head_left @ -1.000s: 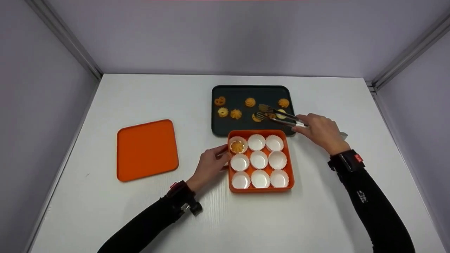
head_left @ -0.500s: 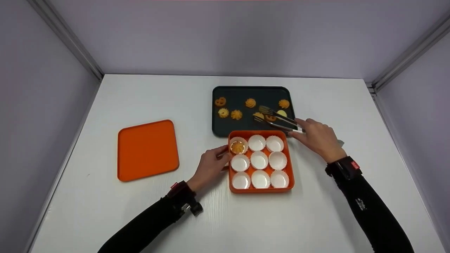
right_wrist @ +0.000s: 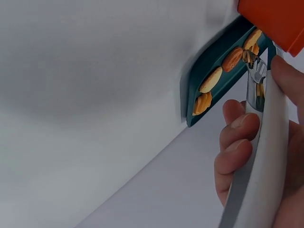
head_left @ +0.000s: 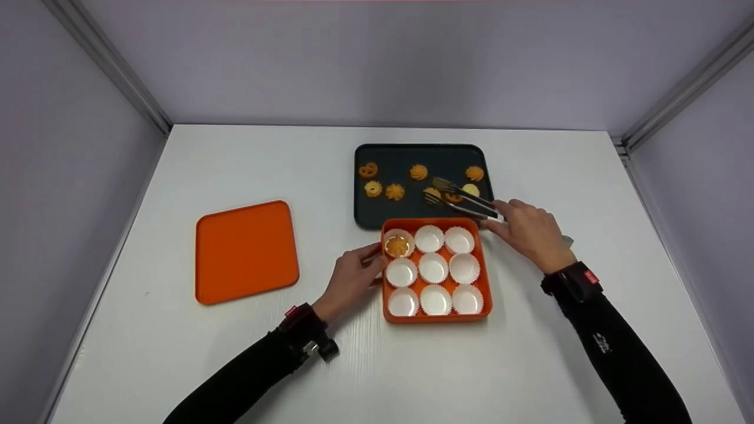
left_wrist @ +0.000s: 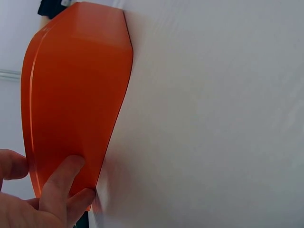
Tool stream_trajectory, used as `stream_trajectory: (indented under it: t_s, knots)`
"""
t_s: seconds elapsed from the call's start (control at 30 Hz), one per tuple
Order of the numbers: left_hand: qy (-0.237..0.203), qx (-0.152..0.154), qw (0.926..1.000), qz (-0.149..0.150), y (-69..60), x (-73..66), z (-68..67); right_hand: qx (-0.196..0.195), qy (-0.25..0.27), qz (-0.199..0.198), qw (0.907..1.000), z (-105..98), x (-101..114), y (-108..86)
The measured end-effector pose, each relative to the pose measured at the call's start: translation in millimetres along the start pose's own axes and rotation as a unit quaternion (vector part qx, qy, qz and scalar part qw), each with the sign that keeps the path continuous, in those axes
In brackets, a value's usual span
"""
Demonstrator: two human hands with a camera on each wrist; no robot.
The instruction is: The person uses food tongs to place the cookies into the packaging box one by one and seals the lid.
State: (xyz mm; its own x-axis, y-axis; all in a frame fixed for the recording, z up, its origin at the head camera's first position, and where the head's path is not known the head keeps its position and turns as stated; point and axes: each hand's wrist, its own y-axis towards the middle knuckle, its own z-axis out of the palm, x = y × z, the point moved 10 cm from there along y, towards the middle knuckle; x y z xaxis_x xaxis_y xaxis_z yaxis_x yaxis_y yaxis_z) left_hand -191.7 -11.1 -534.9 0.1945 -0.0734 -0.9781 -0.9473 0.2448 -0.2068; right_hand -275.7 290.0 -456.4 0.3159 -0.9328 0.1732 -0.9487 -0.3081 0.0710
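Observation:
My left hand [head_left: 352, 275] holds the left wall of an orange square box [head_left: 437, 318], fingers on its outside and thumb at the rim. Several white paper cups [head_left: 433, 268] line the box in rows; the back-left cup contains a star-shaped cookie [head_left: 397, 245]. In my right hand [head_left: 529, 231] is a pair of tongs [head_left: 475, 206] with white handles and fork-like metal tips. Those tips, spread apart, reach over a swirled cookie [head_left: 433, 194] and a pretzel cookie [head_left: 453, 198] on the dark green tray [head_left: 389, 217]. Whether they touch a cookie I cannot tell.
More cookies lie about the tray, among them a swirl [head_left: 418, 172], a pretzel [head_left: 368, 170] and a pale round one [head_left: 470, 189]. The box's back edge abuts or overlaps the tray's front edge. A flat orange lid [head_left: 247, 252] rests on the white table [head_left: 330, 377] at left.
My right hand has shifted slightly left and toward me, and the tongs' tips have slid a little off the pretzel and pale cookie. The left hand and box stay still.

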Motion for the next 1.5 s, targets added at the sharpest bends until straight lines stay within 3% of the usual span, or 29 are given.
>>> stream_trajectory:
  t_s: [0.57, 0.9, 1.1, 1.5]
  knots:
    - [0.007, 0.004, 0.9999, 0.015, 0.4, -1.5, 2.2, 0.006, 0.029, 0.036, 0.9989, 8, -4, 9.6]
    - [0.010, 0.005, 0.9999, 0.006, 2.8, -1.1, 2.8, 0.020, 0.041, 0.041, 0.9981, 11, -7, 11.6]
    - [0.003, 0.006, 1.0000, 0.000, 2.8, 0.3, 3.1, 0.017, 0.061, 0.043, 0.9971, 12, -11, 7.3]
    - [0.016, -0.004, 0.9999, -0.002, -0.3, 0.2, -0.1, -0.014, 0.071, 0.032, 0.9969, -8, -9, -11.8]
